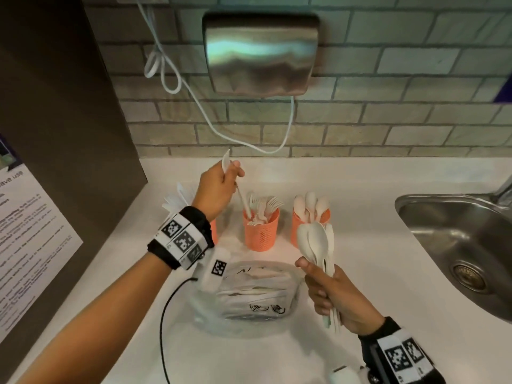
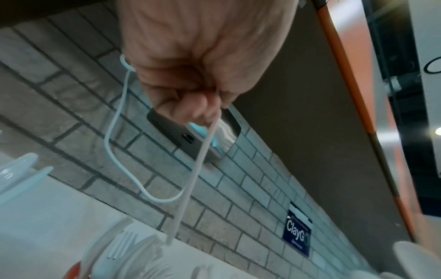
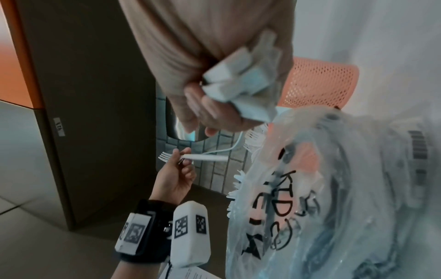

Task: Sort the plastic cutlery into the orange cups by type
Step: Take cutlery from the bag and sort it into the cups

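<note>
Three orange mesh cups stand in a row on the white counter. The middle cup [image 1: 261,234] holds forks, the right cup [image 1: 297,225] holds spoons, and the left cup [image 1: 213,231] is mostly hidden behind my left wrist, with white knives [image 1: 177,198] sticking up. My left hand [image 1: 231,174] pinches a white fork [image 1: 241,199] near its head, its handle pointing down into the middle cup; the fork [image 3: 203,157] and its handle [image 2: 198,169] show in both wrist views. My right hand [image 1: 329,289] grips a bundle of white spoons [image 1: 315,242] in front of the right cup.
A clear plastic bag [image 1: 249,297] with more cutlery lies in front of the cups. A steel sink [image 1: 454,239] is at the right. A hand dryer [image 1: 260,54] with a dangling white cable [image 1: 210,120] hangs on the tiled wall. A dark cabinet [image 1: 63,128] stands at the left.
</note>
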Tool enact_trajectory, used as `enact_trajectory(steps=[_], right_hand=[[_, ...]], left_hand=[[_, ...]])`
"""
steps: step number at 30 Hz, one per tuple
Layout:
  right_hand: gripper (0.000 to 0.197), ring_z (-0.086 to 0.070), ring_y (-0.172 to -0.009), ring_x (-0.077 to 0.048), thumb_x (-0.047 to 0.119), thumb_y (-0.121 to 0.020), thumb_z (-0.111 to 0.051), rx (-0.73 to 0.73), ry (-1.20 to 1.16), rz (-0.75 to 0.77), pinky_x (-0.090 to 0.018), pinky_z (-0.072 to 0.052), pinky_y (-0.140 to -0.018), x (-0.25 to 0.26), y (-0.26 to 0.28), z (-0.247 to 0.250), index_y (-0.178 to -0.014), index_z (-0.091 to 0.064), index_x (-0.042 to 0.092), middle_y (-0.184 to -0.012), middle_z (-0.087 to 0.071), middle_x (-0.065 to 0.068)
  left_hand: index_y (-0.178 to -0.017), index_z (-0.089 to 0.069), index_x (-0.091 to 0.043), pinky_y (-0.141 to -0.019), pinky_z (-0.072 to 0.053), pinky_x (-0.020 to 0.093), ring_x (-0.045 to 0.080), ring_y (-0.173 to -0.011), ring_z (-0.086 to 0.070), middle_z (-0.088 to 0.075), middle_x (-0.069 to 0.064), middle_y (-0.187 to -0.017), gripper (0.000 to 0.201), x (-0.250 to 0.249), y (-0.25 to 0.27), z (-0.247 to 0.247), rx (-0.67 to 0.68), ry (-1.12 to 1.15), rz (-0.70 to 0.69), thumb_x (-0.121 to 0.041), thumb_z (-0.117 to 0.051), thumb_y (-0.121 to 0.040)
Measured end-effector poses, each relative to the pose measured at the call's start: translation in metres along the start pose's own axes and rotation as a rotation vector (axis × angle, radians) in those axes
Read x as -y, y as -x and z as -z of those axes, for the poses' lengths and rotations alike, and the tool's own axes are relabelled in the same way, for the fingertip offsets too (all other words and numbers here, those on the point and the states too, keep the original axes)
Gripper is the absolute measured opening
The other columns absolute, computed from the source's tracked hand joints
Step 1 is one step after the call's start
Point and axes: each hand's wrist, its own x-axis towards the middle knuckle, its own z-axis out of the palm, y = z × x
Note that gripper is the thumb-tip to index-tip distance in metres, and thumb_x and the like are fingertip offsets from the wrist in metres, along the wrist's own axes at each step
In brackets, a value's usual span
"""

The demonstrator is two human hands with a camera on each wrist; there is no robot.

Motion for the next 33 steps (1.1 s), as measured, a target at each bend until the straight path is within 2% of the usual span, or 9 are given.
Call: enact_trajectory(steps=[3,6,9,15,19,22,24,28,33], right_hand=[[0.04,-0.022,-0.034,-0.007,0.047,-0.076,-0.053,-0.027,-0.002,0.018,-0.016,-0.022,-0.035,0.004,0.003,0.004,-0.095,-0.054,0.011,-0.046,-0.027,0.004],[0.043,-0.022,-0.035,-0.008,0.051,-0.077,-0.049,-0.069,0.025,0.05,-0.018,-0.021,-0.037,0.008,0.006,0.011,-0.098,-0.055,0.014,-0.046,-0.029,0.004],[0.043,-0.025,-0.037,-0.009,0.051,-0.078,-0.048,-0.096,0.078,0.101,-0.02,-0.023,-0.039,0.008,0.009,0.018,-0.1,-0.055,0.015,-0.05,-0.035,0.002],[0.046,-0.032,-0.037,-0.008,0.049,-0.075,-0.05,-0.137,0.197,0.162,-0.021,-0.026,-0.039,0.005,0.007,0.026,-0.103,-0.057,0.013,-0.052,-0.042,0.002],[0.042,-0.034,-0.037,-0.009,0.046,-0.079,-0.051,-0.149,0.244,0.183,-0.02,-0.027,-0.037,0.005,0.002,0.027,-0.103,-0.058,0.012,-0.052,-0.046,0.004],[0.034,-0.034,-0.034,-0.01,0.043,-0.082,-0.048,-0.149,0.264,0.214,-0.021,-0.029,-0.036,0.006,-0.001,0.027,-0.091,-0.052,0.011,-0.052,-0.05,0.006],[0.033,-0.034,-0.032,-0.011,0.044,-0.08,-0.048,-0.145,0.224,0.225,-0.021,-0.034,-0.035,0.006,-0.002,0.028,-0.098,-0.049,0.017,-0.058,-0.052,0.002],[0.038,-0.039,-0.035,-0.014,0.044,-0.082,-0.046,-0.116,0.166,0.215,-0.026,-0.044,-0.038,0.005,-0.006,0.031,-0.106,-0.048,0.015,-0.058,-0.05,-0.001],[0.047,-0.043,-0.04,-0.014,0.044,-0.086,-0.042,-0.154,0.129,0.193,-0.027,-0.042,-0.039,0.006,-0.015,0.036,-0.099,-0.051,0.0,-0.055,-0.048,-0.001]], left_hand=[[-0.088,-0.055,-0.012,-0.055,-0.044,0.026,0.011,-0.05,-0.052,-0.055,0.001,-0.06,0.017,0.004,-0.021,-0.014,0.03,-0.093,-0.063,-0.022,-0.045,-0.096],[-0.095,-0.054,-0.007,-0.071,-0.051,0.039,0.034,-0.071,-0.062,-0.066,0.017,-0.075,0.016,0.013,-0.038,-0.028,0.008,-0.304,-0.114,-0.02,-0.046,-0.093],[-0.104,-0.051,-0.003,-0.071,-0.047,0.041,0.042,-0.08,-0.06,-0.066,0.025,-0.086,0.022,0.025,-0.046,-0.037,-0.02,-0.467,-0.107,-0.021,-0.042,-0.095],[-0.106,-0.052,-0.002,-0.082,-0.044,0.04,0.04,-0.099,-0.059,-0.065,0.022,-0.106,0.046,0.059,-0.044,-0.055,0.209,-0.594,0.084,-0.041,-0.028,-0.099],[-0.106,-0.055,0.002,-0.075,-0.043,0.037,0.039,-0.096,-0.059,-0.064,0.025,-0.104,0.03,0.067,-0.036,-0.061,0.304,-0.709,0.041,-0.023,-0.041,-0.097],[-0.104,-0.059,0.001,-0.077,-0.044,0.036,0.036,-0.096,-0.06,-0.065,0.022,-0.103,0.022,0.069,-0.035,-0.06,0.285,-0.667,0.051,-0.016,-0.054,-0.091],[-0.101,-0.061,0.0,-0.079,-0.046,0.035,0.035,-0.094,-0.061,-0.066,0.02,-0.1,0.017,0.069,-0.036,-0.06,0.238,-0.624,0.05,-0.009,-0.059,-0.086],[-0.096,-0.067,-0.003,-0.082,-0.05,0.035,0.034,-0.095,-0.063,-0.069,0.018,-0.101,0.021,0.07,-0.038,-0.058,0.23,-0.646,0.048,0.003,-0.05,-0.085],[-0.117,-0.063,-0.006,-0.092,-0.047,0.036,0.033,-0.108,-0.059,-0.064,0.017,-0.119,0.031,0.052,-0.031,-0.047,0.265,-0.65,0.018,-0.006,-0.047,-0.091]])
